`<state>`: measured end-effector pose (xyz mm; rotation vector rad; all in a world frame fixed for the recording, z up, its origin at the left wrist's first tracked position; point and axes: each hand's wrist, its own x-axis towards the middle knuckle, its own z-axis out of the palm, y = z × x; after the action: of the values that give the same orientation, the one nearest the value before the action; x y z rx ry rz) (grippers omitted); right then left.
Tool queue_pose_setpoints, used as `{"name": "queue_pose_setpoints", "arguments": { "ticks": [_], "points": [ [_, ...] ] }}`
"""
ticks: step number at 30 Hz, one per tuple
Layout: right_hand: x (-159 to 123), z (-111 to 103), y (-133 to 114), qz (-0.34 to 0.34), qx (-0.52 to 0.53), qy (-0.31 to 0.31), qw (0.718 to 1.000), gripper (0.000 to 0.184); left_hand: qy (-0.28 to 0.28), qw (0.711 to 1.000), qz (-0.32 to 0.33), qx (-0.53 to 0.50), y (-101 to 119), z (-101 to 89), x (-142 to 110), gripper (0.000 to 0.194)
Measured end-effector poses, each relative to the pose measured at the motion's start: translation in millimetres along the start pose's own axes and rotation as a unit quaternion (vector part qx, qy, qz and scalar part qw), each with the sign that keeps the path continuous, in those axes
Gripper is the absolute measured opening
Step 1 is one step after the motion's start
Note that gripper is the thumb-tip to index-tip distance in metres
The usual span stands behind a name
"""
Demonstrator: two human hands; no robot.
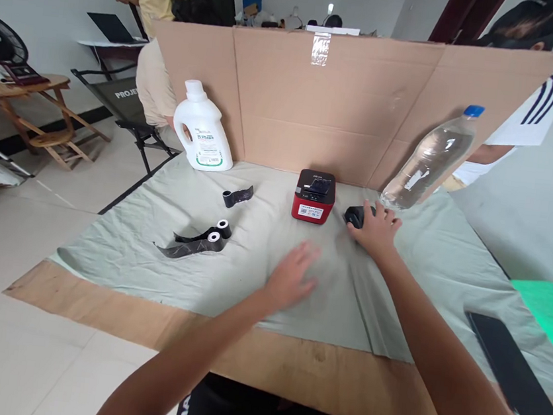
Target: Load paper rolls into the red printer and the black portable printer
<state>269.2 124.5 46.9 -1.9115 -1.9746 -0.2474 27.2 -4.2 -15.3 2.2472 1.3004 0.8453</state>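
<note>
My right hand point(377, 231) has its thumb and fingers around a black roll-like object point(354, 216) on the cloth, partly hidden by the fingers. Blurred by motion, my left hand point(293, 275) is over the cloth with thumb and fingers apart, nothing in it. A red and black box-shaped device point(314, 196) with a white label on its front stands just beyond, between the two hands. To the left lie two rolls of black ribbon point(215, 241) with white cores and tails pulled out. Another small black roll point(238, 196) lies behind them, partly unwound.
A cardboard panel point(313, 105) stands along the back of the cloth-covered table point(252, 285). Before it are a white detergent jug point(205, 133) and a leaning clear bottle point(432, 158) with a blue cap. A dark tablet-like slab point(512, 368) lies at right. People are behind the panel.
</note>
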Motion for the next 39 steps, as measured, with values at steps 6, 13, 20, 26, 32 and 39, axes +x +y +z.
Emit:
{"name": "queue_pose_setpoints", "arguments": {
  "ticks": [6, 13, 20, 26, 32, 39],
  "points": [
    [6.4, 28.9, -63.9, -0.025, 0.225, -0.057, 0.972, 0.084, 0.195, 0.946, -0.165, -0.201, -59.0, -37.7, 103.0, 0.089],
    [3.1, 55.3, -91.9, -0.028, 0.538, 0.032, 0.842, 0.093, 0.181, 0.959, -0.09, -0.197, -61.5, -37.7, 107.0, 0.078],
    [-97.3, -1.5, -65.0, -0.054, 0.5, 0.036, 0.864, 0.095, 0.209, 0.976, -0.031, -0.052, -15.2, -38.9, 9.5, 0.063],
    [-157.4, -9.0, -56.1, -0.005, 0.501, 0.017, 0.865, 0.1, 0.23, 0.97, 0.077, -0.017, 2.3, -23.4, -29.3, 0.058],
    [-160.2, -3.9, -54.5, -0.012, 0.479, 0.027, 0.877, 0.1, 0.23, 0.969, 0.086, -0.01, 2.0, -19.8, -29.8, 0.061],
    [-163.3, -1.2, -49.9, -0.033, 0.448, 0.03, 0.893, 0.099, 0.295, 0.95, 0.098, 0.016, 7.9, -22.6, -26.8, 0.052]
  ]
}}
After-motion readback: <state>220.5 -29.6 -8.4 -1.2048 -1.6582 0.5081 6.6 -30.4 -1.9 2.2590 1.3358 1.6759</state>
